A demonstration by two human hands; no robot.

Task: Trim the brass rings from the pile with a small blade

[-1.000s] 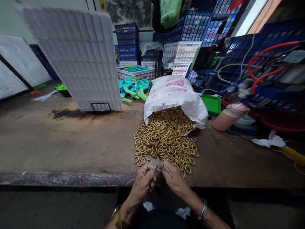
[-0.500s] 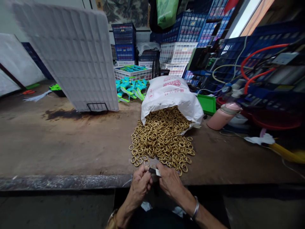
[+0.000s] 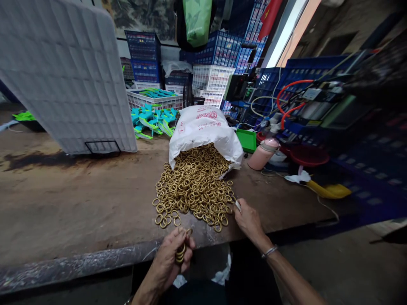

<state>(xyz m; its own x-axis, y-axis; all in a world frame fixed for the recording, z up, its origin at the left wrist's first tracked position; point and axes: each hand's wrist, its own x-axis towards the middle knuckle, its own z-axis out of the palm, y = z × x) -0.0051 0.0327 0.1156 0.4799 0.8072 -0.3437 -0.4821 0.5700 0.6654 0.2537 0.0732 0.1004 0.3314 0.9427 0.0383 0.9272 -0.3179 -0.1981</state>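
Several brass-coloured rings [image 3: 180,253] sit in the curled fingers of my left hand [image 3: 168,256], in front of the table's near edge. My right hand [image 3: 249,218] is closed on a small white piece [image 3: 238,206] at the right side of the ring pile; what kind of thing it is I cannot make out. The large heap of brass-coloured rings [image 3: 197,186] spills across the table from the mouth of a white sack [image 3: 205,127] with red print. A few rings lie loose at the heap's near left edge.
A tall white padded panel [image 3: 70,76] stands on the brown table [image 3: 79,203] at left. Turquoise and green parts [image 3: 154,120] lie behind it, before stacked crates [image 3: 144,55]. To the right are a green tray [image 3: 246,140], a pink bottle [image 3: 263,153] and a machine with red hoses [image 3: 292,99].
My hands have parted: the right moved away to the right with the white piece, while the left stays near the table edge, now showing rings. The view has swung to the right.
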